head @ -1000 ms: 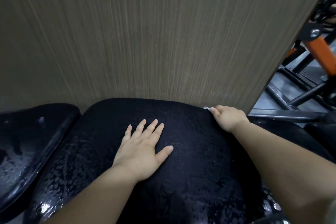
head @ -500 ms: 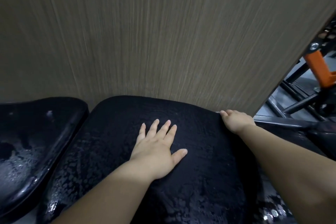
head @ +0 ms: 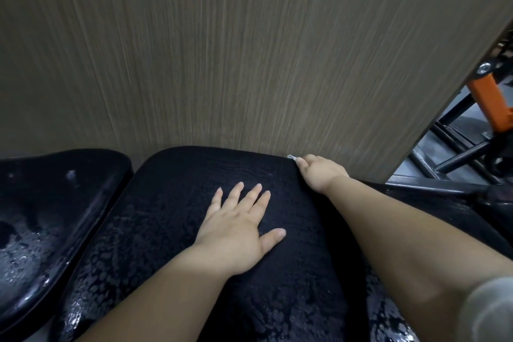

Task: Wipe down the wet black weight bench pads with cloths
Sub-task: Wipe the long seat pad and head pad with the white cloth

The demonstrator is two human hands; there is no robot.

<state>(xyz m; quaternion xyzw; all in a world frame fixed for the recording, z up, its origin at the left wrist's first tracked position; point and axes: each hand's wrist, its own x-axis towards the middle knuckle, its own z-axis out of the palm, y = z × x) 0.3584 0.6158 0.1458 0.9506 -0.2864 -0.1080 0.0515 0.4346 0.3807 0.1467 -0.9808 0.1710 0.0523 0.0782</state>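
Left hand (head: pixel 238 228) spread flat on black cloth (head: pixel 177 203), right hand (head: pixel 322 172) pinching its corner beside wood-grain wall (head: pixel 249 50).

Water-beaded black bench pad (head: pixel 116 258)

wall: brown wood-grain panel (head: pixel 249 50) | right edge: orange-and-black steel gym frame (head: pixel 491 100) | floor: grey (head: pixel 466 125) | light: dim
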